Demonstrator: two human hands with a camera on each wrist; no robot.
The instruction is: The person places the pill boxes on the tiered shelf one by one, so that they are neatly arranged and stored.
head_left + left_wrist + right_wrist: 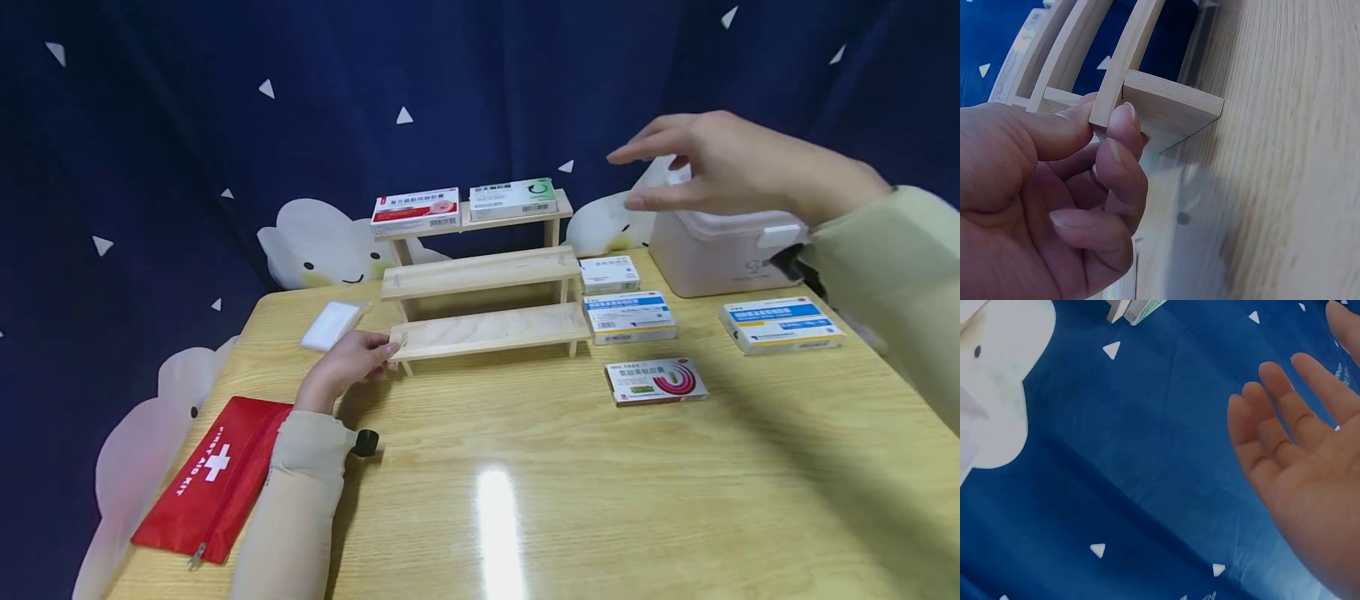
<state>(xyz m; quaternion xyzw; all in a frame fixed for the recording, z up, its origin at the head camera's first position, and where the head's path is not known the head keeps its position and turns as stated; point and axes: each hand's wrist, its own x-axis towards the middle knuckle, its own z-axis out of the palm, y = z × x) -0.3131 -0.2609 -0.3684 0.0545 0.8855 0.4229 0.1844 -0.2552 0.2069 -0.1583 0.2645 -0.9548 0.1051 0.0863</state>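
Observation:
A three-tier wooden display stand stands toward the back of the table. My left hand pinches the left end of its lowest shelf; in the left wrist view the thumb and fingers close on the board's corner. On the top tier sit a red-and-white medicine box and, to its right, a green-and-white medicine box. The middle and bottom shelves are bare. My right hand is raised in the air, apart from everything, its fingers loosely extended with nothing in them, as the right wrist view also shows.
Right of the stand lie a small white box, two blue-and-white boxes and a box with a red arc. A lidded plastic bin stands behind them. Leftward are a white packet and a red first aid pouch.

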